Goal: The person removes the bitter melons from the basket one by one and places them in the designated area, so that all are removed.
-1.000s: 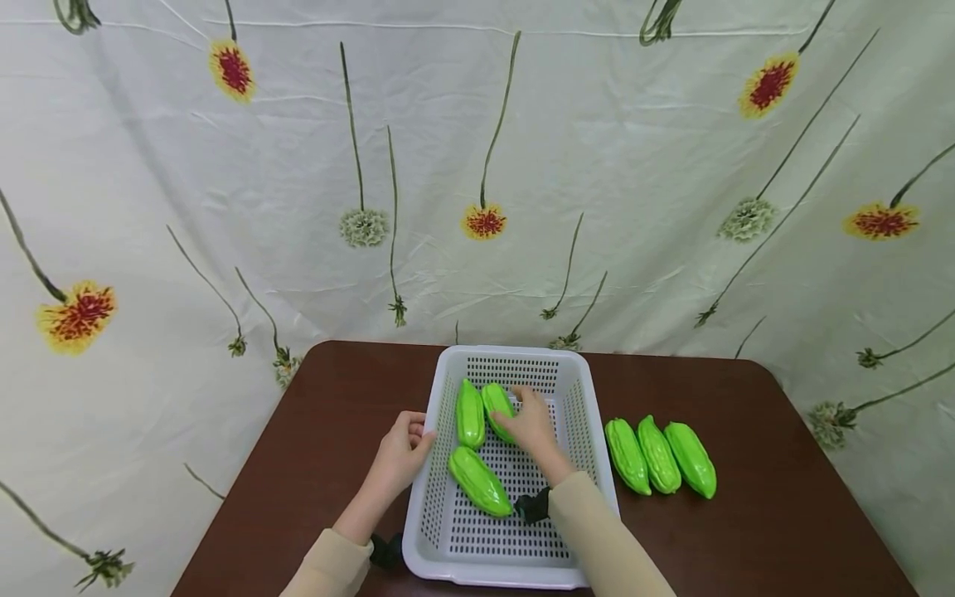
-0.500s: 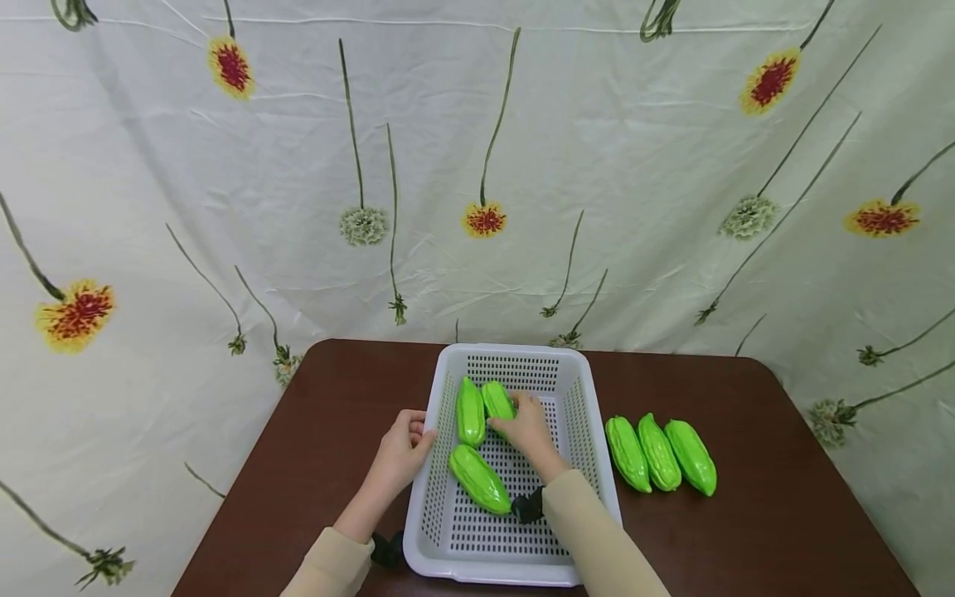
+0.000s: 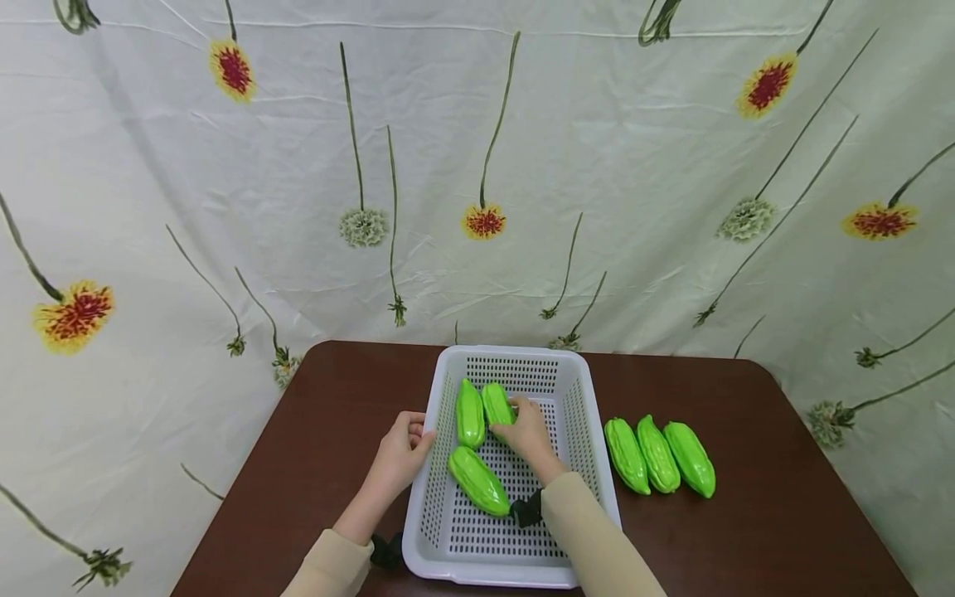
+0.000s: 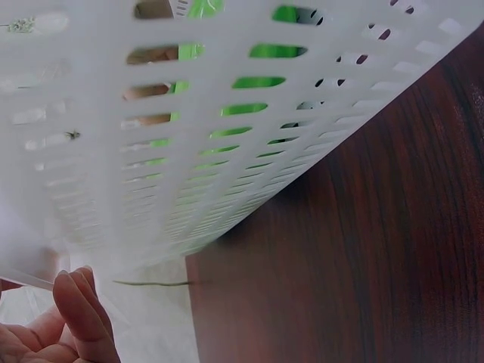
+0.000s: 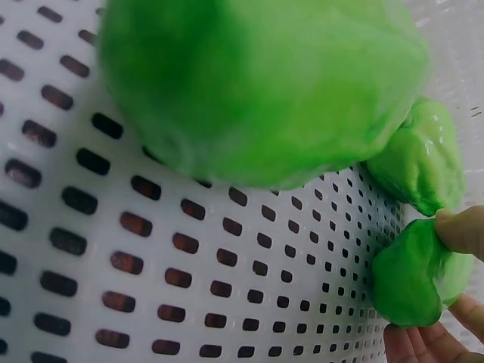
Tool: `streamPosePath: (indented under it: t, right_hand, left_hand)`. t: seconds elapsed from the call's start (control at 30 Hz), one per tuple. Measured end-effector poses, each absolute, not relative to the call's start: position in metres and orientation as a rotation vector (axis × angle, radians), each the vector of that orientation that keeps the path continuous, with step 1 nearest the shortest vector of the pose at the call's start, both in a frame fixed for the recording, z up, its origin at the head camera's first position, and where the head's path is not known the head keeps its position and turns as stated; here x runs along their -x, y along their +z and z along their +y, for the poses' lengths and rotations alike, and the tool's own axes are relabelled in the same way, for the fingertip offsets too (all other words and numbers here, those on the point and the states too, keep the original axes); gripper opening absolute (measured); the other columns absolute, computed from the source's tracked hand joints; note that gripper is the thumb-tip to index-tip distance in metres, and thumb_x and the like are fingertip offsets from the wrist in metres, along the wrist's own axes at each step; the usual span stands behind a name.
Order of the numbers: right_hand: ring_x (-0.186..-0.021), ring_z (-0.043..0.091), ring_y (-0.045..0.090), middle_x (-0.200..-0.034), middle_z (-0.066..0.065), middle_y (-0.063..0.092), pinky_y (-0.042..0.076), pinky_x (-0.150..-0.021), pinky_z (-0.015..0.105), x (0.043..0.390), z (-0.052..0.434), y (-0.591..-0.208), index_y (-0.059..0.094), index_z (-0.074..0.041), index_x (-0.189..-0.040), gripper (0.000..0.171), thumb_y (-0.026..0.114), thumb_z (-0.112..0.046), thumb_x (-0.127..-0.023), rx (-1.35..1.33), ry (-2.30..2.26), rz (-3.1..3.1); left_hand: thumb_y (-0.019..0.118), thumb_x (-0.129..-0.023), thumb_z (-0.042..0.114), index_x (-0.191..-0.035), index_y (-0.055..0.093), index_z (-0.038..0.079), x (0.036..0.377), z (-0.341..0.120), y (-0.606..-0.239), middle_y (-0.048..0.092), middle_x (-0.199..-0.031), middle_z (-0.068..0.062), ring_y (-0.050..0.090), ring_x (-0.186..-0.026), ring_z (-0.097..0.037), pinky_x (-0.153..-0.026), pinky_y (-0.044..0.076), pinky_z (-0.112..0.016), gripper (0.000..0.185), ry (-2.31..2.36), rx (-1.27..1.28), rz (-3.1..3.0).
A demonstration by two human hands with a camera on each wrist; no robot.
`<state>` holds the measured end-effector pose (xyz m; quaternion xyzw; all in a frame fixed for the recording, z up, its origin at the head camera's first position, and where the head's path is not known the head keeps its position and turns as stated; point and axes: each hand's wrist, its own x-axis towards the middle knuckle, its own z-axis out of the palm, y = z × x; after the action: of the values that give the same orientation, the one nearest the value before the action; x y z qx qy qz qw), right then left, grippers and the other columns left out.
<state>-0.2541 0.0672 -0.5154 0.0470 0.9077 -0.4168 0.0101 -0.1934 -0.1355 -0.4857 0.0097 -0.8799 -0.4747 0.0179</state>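
A pale grey perforated plastic basket (image 3: 488, 574) stands on the table with three bright green, ridged bitter melons in it. My left hand (image 3: 403, 454) holds the basket's left rim; in the left wrist view its fingertips (image 4: 79, 306) pinch the rim's edge. Inside the basket, my right hand (image 3: 528, 429) grips the upper right bitter melon (image 3: 496, 402), thumb on one side and fingers on the other, as the right wrist view shows. Left of it lies a second bitter melon (image 3: 469, 414). Nearer the front a third bitter melon (image 3: 479, 482) lies slanted on the basket floor.
Three more bitter melons, the middle one (image 3: 658, 454) among them, lie side by side on the dark brown table (image 3: 753, 539) right of the basket. Behind the table hangs a white cloth (image 3: 649, 166) printed with flowers.
My right hand has shifted slightly toward the front and closed its fingers nearer the bitter melon in the basket. The left hand and the other bitter melons stay in place.
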Motion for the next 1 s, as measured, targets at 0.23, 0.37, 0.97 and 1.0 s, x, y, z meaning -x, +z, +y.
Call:
streamPosePath:
  t: [0.23, 0.37, 0.97, 1.0]
  right_hand:
    - [-0.104, 0.031, 0.059, -0.116, 0.02, 0.061, 0.051, -0.091, 0.046, 0.256, 0.07, -0.516, 0.057, 0.001, -0.13, 0.059, 0.081, -0.016, -0.079, -0.174, -1.34, 2.845]
    - [-0.104, 0.031, 0.059, -0.117, 0.02, 0.061, 0.052, -0.089, 0.046, 0.253, 0.07, -0.508, 0.057, 0.0, -0.131, 0.059, 0.08, -0.016, -0.079, -0.179, -1.357, 2.83]
    - [-0.101, 0.03, 0.061, -0.114, 0.018, 0.061, 0.056, -0.078, 0.04, 0.247, 0.091, -0.452, 0.056, 0.0, -0.131, 0.058, 0.078, -0.017, -0.08, 0.004, -1.554, 2.827]
    - [-0.102, 0.03, 0.061, -0.115, 0.018, 0.061, 0.056, -0.079, 0.04, 0.246, 0.093, -0.448, 0.056, -0.001, -0.131, 0.058, 0.078, -0.018, -0.081, 0.007, -1.557, 2.826]
  left_hand:
    - [0.061, -0.096, 0.01, -0.125, 0.051, -0.005, 0.193, -0.135, -0.487, 0.061, -0.096, -0.013, 0.057, -0.076, -0.016, -0.065, 0.054, -0.032, 0.034, -1.47, -0.022, -2.732]
    - [0.061, -0.095, 0.009, -0.125, 0.051, -0.005, 0.193, -0.135, -0.487, 0.06, -0.095, -0.013, 0.057, -0.076, -0.016, -0.065, 0.054, -0.033, 0.034, -1.464, -0.025, -2.736]
    - [0.061, -0.096, 0.011, -0.127, 0.05, -0.005, 0.195, -0.134, -0.483, 0.061, -0.098, -0.014, 0.058, -0.079, -0.018, -0.066, 0.054, -0.033, 0.037, -1.438, -0.041, -2.766]
    - [0.061, -0.095, 0.011, -0.127, 0.05, -0.005, 0.195, -0.134, -0.484, 0.061, -0.098, -0.014, 0.058, -0.079, -0.018, -0.067, 0.054, -0.033, 0.037, -1.436, -0.04, -2.767]
